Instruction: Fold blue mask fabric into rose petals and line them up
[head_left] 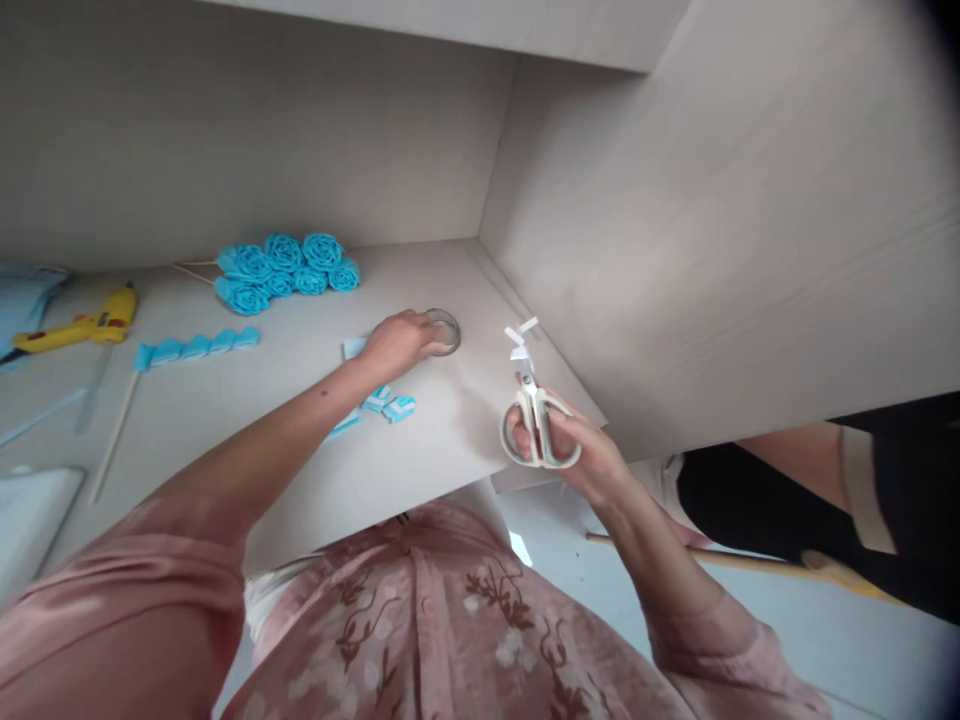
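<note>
My left hand reaches over the table with its fingers closed on a clear, ring-shaped roll of tape. Cut blue-and-white pieces lie beside and partly beneath the left wrist. My right hand is at the table's front right edge, fingers wrapped round the white handles of a pair of scissors. The scissor blades point away from me, towards small white paper scraps near the right wall.
Several blue crepe-paper roses lie at the back. A yellow glue gun rests at the left, near a stick with a scalloped blue strip. Grey panels enclose the back and right. Another person's leg shows at the right.
</note>
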